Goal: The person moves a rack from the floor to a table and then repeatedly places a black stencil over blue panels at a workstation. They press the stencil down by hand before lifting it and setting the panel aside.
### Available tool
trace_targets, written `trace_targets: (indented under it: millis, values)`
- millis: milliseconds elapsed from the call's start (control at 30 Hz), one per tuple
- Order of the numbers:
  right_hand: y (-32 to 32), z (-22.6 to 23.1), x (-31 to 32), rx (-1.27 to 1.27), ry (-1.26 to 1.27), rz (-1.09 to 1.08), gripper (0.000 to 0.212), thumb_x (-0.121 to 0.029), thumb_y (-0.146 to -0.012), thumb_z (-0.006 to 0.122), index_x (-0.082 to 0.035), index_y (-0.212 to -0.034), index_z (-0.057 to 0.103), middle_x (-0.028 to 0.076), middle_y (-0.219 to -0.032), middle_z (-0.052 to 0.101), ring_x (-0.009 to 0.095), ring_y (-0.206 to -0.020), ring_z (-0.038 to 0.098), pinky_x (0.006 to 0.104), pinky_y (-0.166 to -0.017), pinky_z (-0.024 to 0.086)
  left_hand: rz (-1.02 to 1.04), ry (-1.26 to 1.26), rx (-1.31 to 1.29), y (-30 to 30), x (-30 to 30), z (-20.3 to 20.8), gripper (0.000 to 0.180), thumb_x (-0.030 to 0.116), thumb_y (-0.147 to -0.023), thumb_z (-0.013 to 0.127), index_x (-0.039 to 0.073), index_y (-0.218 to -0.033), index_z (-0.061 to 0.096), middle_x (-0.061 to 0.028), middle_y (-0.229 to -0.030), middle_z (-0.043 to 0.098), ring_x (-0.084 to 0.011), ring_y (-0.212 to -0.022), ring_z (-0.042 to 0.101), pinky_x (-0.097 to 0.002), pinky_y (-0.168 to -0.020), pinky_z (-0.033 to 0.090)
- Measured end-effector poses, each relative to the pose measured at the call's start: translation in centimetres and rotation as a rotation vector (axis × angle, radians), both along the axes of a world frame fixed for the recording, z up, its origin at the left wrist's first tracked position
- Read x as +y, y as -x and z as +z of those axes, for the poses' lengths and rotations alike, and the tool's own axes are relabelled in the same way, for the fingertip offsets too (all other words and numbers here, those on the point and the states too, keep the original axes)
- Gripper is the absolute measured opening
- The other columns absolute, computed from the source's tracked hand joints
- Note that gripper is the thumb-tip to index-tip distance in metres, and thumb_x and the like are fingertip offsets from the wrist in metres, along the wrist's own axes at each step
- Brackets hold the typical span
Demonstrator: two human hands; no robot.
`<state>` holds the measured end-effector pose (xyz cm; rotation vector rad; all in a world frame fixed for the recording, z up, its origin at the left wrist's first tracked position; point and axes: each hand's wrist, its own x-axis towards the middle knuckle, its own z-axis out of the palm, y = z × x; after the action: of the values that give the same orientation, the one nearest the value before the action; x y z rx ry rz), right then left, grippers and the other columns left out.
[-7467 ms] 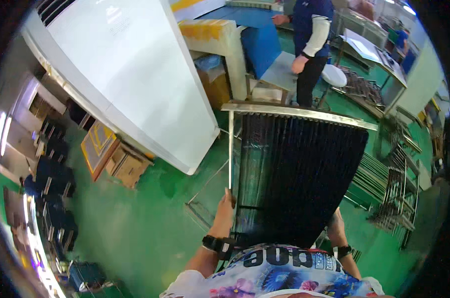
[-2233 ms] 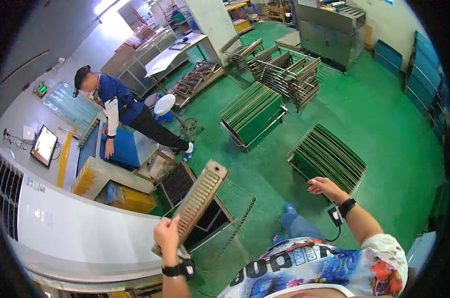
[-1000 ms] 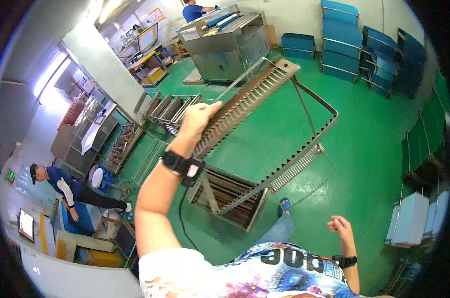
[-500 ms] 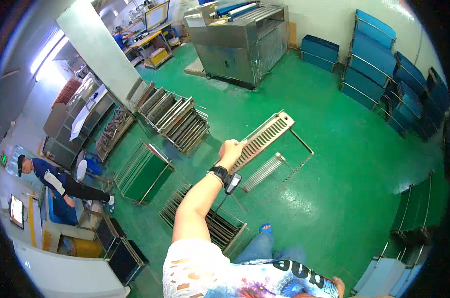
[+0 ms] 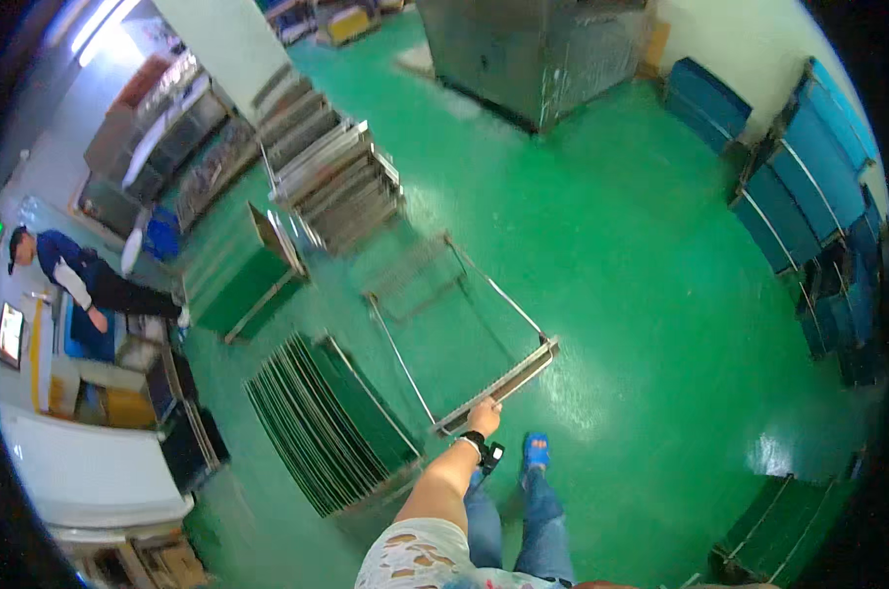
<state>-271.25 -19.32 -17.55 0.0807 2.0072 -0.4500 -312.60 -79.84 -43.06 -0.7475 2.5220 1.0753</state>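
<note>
My left hand [image 5: 484,417] is closed on the near slotted bar of an open metal rack [image 5: 525,381]. Two thin rods run from that bar to a comb-like far side, with the green floor showing through between them. My left wrist carries a black band and a small device. Left of the held rack stands another rack full of upright dark green panels [image 5: 312,422], apart from my hand. My right hand is out of view.
Empty metal racks [image 5: 336,182] stand grouped beyond, near a pillar. Green panels [image 5: 253,280] sit at the left. A person [image 5: 86,275] works at far left. A steel machine [image 5: 503,59] stands at the back; blue racked panels [image 5: 783,211] line the right.
My left hand has drawn the rack nearer and lower, and its slotted bar has turned edge-on. My view has shifted downward and leftward. My right hand has left the view.
</note>
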Motion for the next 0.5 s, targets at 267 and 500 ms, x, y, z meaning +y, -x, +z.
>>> trace_targets:
  millis: [267, 500]
  values:
    - [13.4, 7.2, -2.1, 0.479, 0.72, 0.136, 0.029, -0.007, -0.07, 0.066, -0.004, -0.098, 0.055, 0.016, -0.112, 0.058, 0.032, -0.103, 0.055, 0.0412, -0.095, 0.042, 0.23, -0.115, 0.043, -4.1, 5.5, -8.4, 0.029, 0.031, -0.079, 0.061, 0.003, -0.07, 0.061, -0.0199, -0.078, 0.061, -0.0393, -0.075, 0.059, -0.0477, -0.066, 0.046]
    - [13.4, 5.5, 0.3, -0.383, 0.004, -1.142, 0.037, -0.032, -0.087, 0.048, -0.007, -0.115, 0.053, 0.015, -0.112, 0.058, 0.035, -0.105, 0.053, 0.0432, -0.094, 0.04, 0.293, -0.087, 0.056, 1.2, 0.4, -8.6, 0.041, 0.035, -0.081, 0.06, 0.004, -0.107, 0.056, -0.0225, -0.102, 0.058, -0.0389, -0.097, 0.055, -0.0441, -0.081, 0.044]
